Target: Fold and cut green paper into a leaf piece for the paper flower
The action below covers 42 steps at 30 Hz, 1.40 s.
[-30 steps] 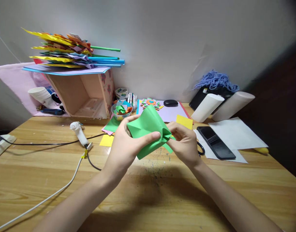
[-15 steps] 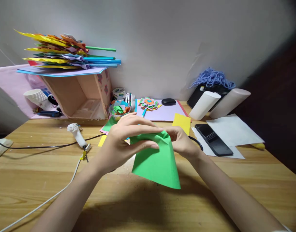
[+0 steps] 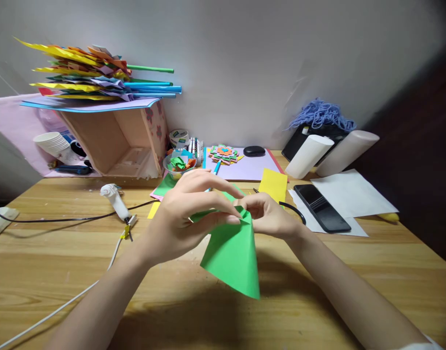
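Two hands work the gathered top of a green paper sheet

Nearest, both bare forearms reach in over the pale wooden table [image 3: 299,311]. The thin green paper sheet [image 3: 232,257] is held above the table's middle, clear of the wood, its wide end flaring down toward the near edge and its narrow end bunched in folds. The left hand [image 3: 188,211] pinches those folds between thumb and fingertips. The right hand [image 3: 272,216] curls against the same gather and appears to pinch it too, though its fingertips are partly hidden.

For a neat gather, one pinch should stay firm while the other presses each pleat, with pressure kept at the bunched end; squeezing lower would probably crease the smooth flare, and twisting hard could tear the paper.

Just past the right hand lie a curved black handle [image 3: 296,210] and a flat yellow paper piece [image 3: 273,182]; a black smartphone [image 3: 323,208] rests farther right. Toward the table's far edge, a layered, multicoloured paper flower [image 3: 223,154] lies on a flat lilac sheet [image 3: 245,171], right of a clear round bowl [image 3: 166,165] of paper scraps.
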### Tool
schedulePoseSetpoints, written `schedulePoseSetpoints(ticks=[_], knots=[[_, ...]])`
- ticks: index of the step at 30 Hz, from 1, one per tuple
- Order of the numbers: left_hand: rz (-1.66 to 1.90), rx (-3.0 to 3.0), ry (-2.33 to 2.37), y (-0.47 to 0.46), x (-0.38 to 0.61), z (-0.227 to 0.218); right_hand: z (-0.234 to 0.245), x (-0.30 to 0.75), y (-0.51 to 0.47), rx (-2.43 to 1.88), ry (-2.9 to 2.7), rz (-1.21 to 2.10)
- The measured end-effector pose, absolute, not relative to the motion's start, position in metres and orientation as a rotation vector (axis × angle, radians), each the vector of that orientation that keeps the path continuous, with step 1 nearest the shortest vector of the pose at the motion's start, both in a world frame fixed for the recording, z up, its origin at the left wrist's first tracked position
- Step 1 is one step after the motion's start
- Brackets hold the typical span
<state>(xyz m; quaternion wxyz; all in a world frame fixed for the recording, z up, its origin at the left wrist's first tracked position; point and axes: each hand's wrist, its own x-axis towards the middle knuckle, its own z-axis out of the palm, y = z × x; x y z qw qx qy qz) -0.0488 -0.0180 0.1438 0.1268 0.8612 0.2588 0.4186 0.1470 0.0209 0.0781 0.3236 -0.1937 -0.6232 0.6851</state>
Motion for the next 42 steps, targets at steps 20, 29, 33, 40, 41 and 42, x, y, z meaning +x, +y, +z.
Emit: schedulePoseSetpoints(ticks=[20,29,33,40,41,42], knots=[[1.267,2.187,0.789,-0.018,-0.045,0.137,0.087,0.151,0.017,-0.406,-1.83,1.193],[1.397,1.928,0.89,-0.016,-0.046,0.135,0.089,0.153,0.015,-0.382,-1.813,1.006],[1.411,1.932,0.901,-0.017,-0.046,0.134,0.09,0.151,0.014,-0.357,-1.861,0.938],[1.552,2.006,1.079,-0.027,-0.043,0.134,0.095,0.147,0.007,-0.472,-1.842,0.764],[1.539,2.024,1.086,-0.028,-0.043,0.135,0.095,0.147,0.006,-0.497,-1.824,0.747],[1.515,2.044,1.091,-0.029,-0.044,0.136,0.094,0.147,0.005,-0.524,-1.804,0.729]])
